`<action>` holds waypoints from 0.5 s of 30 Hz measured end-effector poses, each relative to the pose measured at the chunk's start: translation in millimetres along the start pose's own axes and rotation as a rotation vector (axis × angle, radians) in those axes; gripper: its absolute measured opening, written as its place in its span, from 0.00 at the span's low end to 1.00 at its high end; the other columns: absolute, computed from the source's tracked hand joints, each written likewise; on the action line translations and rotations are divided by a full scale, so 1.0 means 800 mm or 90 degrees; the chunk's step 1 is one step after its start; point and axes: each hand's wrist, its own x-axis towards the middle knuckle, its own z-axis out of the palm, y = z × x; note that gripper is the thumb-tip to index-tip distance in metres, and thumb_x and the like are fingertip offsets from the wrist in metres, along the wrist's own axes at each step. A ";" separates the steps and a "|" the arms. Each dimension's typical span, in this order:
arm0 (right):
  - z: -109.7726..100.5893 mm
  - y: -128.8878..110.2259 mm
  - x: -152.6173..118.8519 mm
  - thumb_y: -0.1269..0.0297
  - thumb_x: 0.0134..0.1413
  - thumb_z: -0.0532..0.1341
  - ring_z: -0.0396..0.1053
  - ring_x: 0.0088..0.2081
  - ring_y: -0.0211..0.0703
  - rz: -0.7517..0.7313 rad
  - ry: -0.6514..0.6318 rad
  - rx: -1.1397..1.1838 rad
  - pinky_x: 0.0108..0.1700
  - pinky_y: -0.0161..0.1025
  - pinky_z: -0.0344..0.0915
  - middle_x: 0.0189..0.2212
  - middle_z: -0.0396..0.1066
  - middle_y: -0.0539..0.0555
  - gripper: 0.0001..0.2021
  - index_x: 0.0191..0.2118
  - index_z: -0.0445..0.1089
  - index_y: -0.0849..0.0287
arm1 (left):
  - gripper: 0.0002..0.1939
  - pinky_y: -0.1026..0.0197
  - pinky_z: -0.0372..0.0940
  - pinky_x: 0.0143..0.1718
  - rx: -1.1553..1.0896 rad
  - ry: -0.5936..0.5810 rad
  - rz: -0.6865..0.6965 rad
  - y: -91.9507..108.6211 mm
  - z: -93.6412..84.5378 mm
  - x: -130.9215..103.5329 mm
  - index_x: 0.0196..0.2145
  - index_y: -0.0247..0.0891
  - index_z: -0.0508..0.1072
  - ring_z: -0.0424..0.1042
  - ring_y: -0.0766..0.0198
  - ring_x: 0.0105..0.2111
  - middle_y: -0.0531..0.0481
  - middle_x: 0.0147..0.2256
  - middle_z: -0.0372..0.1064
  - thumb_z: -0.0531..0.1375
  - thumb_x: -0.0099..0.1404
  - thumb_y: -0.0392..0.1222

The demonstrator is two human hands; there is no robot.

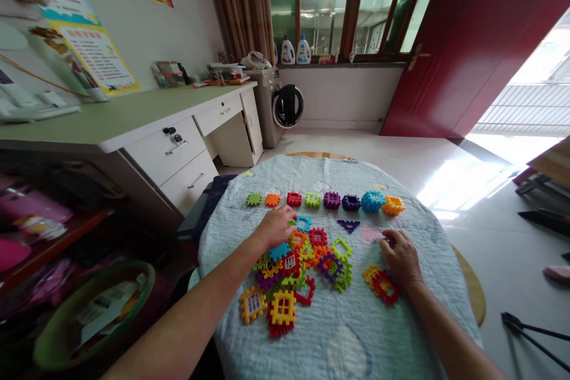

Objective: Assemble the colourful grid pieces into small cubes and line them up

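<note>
The light-blue frame [309,224] is placed just right of the nearer left hand [276,227], half-curled at the far edge of the pile [290,262], any hold hidden, while the right hand [402,256], loosely open with nothing seen in it, is held just beyond the red frame [377,286].

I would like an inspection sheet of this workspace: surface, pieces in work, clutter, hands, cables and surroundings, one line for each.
Surface: light blue cloth, lightly wrinkled, over a round table.
Pieces: row of eight plastic items; mixed pile nearer the camera; purple triangle apart; red and yellow pieces beside the right hand.
Clutter: green tub holding papers; assorted items on the desk.
Hands: left hand at the pile's far edge; right fingers curled; grip unclear for both.
Cables: nothing seen on the table; thin yellow strand by the desk, possibly a cord.
Surroundings: washing machine, its door open; window; red door.
</note>
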 end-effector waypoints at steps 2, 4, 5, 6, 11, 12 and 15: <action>0.000 0.000 0.000 0.59 0.46 0.55 0.67 0.34 0.46 0.001 -0.001 0.005 0.43 0.44 0.65 0.31 0.68 0.54 0.11 0.34 0.70 0.57 | 0.13 0.52 0.62 0.52 0.047 -0.047 0.002 0.007 0.011 0.023 0.43 0.38 0.74 0.68 0.52 0.47 0.41 0.47 0.70 0.59 0.59 0.40; 0.000 0.000 -0.001 0.59 0.47 0.55 0.67 0.34 0.46 0.007 -0.004 0.008 0.43 0.44 0.65 0.31 0.68 0.55 0.11 0.34 0.70 0.57 | 0.17 0.53 0.62 0.52 0.087 -0.104 0.000 0.012 0.021 0.043 0.45 0.39 0.73 0.68 0.51 0.49 0.41 0.49 0.69 0.60 0.56 0.36; 0.000 0.000 -0.001 0.59 0.47 0.55 0.67 0.34 0.46 0.010 -0.006 0.010 0.43 0.44 0.65 0.31 0.68 0.55 0.11 0.34 0.70 0.57 | 0.18 0.53 0.63 0.51 0.097 -0.124 -0.002 0.015 0.025 0.052 0.45 0.39 0.73 0.69 0.51 0.49 0.41 0.49 0.69 0.60 0.55 0.35; 0.000 -0.001 -0.001 0.59 0.47 0.55 0.67 0.34 0.46 0.012 -0.007 0.011 0.43 0.44 0.65 0.31 0.68 0.55 0.11 0.34 0.70 0.57 | 0.20 0.54 0.64 0.50 0.103 -0.141 -0.005 0.016 0.029 0.059 0.45 0.40 0.73 0.69 0.51 0.48 0.41 0.48 0.70 0.61 0.53 0.34; -0.001 -0.003 -0.001 0.59 0.46 0.55 0.67 0.34 0.46 0.017 -0.004 0.023 0.43 0.44 0.65 0.31 0.69 0.54 0.11 0.33 0.70 0.57 | 0.23 0.54 0.66 0.42 0.112 -0.182 0.006 0.019 0.033 0.083 0.40 0.41 0.76 0.72 0.48 0.43 0.41 0.43 0.72 0.65 0.43 0.32; -0.001 -0.003 0.000 0.59 0.46 0.55 0.67 0.34 0.46 0.018 -0.004 0.024 0.43 0.44 0.65 0.31 0.69 0.54 0.11 0.33 0.70 0.57 | 0.22 0.54 0.66 0.42 0.110 -0.184 0.010 0.020 0.031 0.087 0.39 0.41 0.77 0.72 0.47 0.42 0.42 0.42 0.73 0.65 0.42 0.32; -0.002 -0.004 0.000 0.59 0.46 0.55 0.67 0.34 0.45 0.023 -0.008 0.021 0.43 0.44 0.65 0.31 0.68 0.54 0.11 0.33 0.70 0.57 | 0.17 0.56 0.65 0.42 0.086 -0.182 0.014 0.020 0.025 0.097 0.36 0.41 0.78 0.72 0.50 0.42 0.44 0.39 0.74 0.64 0.44 0.33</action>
